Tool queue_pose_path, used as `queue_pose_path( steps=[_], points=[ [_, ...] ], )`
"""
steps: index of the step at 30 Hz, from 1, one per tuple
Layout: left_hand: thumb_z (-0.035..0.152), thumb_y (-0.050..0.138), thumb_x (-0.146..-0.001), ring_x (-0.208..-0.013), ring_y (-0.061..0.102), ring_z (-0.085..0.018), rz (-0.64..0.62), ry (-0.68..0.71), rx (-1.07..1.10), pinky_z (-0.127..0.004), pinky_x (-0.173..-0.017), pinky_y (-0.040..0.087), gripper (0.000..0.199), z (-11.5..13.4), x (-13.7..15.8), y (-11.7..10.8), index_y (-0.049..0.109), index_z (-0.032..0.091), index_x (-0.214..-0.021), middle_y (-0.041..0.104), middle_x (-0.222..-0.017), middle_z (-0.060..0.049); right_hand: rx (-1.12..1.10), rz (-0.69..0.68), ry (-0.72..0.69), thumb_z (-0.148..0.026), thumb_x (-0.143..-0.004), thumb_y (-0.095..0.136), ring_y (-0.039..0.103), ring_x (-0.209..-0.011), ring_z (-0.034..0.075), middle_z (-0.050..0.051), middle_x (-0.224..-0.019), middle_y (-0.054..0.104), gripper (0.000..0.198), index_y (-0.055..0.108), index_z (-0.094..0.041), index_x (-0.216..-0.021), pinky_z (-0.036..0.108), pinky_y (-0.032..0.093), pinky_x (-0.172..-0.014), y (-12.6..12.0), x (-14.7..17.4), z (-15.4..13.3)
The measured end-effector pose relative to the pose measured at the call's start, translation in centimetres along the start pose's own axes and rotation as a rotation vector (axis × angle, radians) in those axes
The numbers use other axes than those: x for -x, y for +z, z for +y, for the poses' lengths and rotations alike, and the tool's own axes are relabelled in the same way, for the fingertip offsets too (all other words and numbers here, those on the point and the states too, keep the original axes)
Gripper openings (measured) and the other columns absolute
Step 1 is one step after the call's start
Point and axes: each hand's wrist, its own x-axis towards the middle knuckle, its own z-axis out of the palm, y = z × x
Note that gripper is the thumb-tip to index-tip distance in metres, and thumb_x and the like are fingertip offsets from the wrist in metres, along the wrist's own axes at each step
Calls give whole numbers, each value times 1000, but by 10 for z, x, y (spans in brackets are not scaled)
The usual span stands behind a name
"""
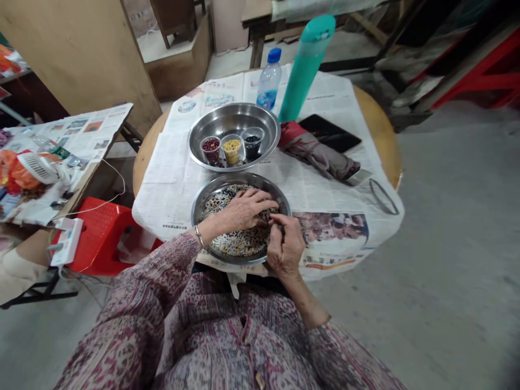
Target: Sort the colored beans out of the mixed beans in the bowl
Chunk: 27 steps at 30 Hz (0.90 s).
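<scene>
A round steel tray [196, 208] in front of me holds mixed grains [239, 242], white, yellow and dark. Over the grains reaches my left hand [247, 210], its fingers apart and pointing right, the thumb low near the grain. My right hand [286, 244] is at the tray's right rim with thumb and fingers pinched together; whatever is between them is too small to see. Behind, a larger steel basin [195, 135] contains three clear cups: one with dark red beans [211, 149], one with yellow kernels [231, 150], one with black beans [252, 145].
Newspaper [162, 187] covers the round table. Beyond the basin stand a water bottle [268, 81] and a tall teal bottle [306, 70]. To the right lie a folded umbrella [317, 151] and a dark tablet [333, 132]. A red stool [101, 238] stands left, by a cluttered side table.
</scene>
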Motion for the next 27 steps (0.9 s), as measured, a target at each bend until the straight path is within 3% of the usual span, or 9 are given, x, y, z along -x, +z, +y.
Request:
queue_pose_path(
  steps=[3,8,11,18,20,23,27],
  points=[
    [25,55,-99,-112,60,-23,-53,-30,-76,-36,-92,49,17,-2,2,-4,64,20,-112,64,-119,-6,-9,2,-16,-18,-95,43,62,-89,21,6,-92,66,22,61,-22,-108,38,50,-84,0,0,0],
    [25,52,-101,-81,63,-17,69,-308,-126,-28,-67,46,13,-4,36,-13,63,19,-97,66,-91,-4,-4,-15,-3,-19,-95,43,62,-93,22,7,-95,66,22,61,-22,-108,40,49,-87,-1,1,1],
    [24,53,-99,-87,62,-19,173,-380,-107,-30,-72,49,10,-2,68,-14,62,19,-98,64,-97,-5,9,-18,11,-20,-95,44,63,-94,22,7,-95,67,21,61,-22,-106,40,50,-87,-2,1,1],
    [19,48,-101,-86,62,-16,409,-268,81,-33,-86,50,14,10,115,3,60,20,-94,67,-89,-2,77,-37,-60,-23,-96,45,64,-92,22,8,-96,68,20,62,-21,-106,40,51,-86,-2,4,4],
    [19,50,-100,-84,63,-16,526,-241,96,-37,-94,48,11,12,121,7,61,20,-96,70,-88,0,146,-101,-114,-23,-97,45,64,-94,23,9,-99,69,21,62,-21,-107,41,51,-88,-5,1,3],
    [18,50,-95,-76,62,-16,677,-254,107,-41,-100,45,12,13,128,13,60,21,-89,69,-80,1,353,-315,-204,-26,-97,47,62,-100,25,12,-106,70,23,62,-18,-112,42,49,-92,-12,-9,-3],
    [17,47,-91,-71,61,-16,686,-266,115,-41,-98,46,15,11,132,22,57,21,-80,66,-72,0,630,-554,-158,-36,-96,50,63,-96,27,14,-108,69,31,63,-16,-116,39,49,-83,-9,-32,-13]
  ],
)
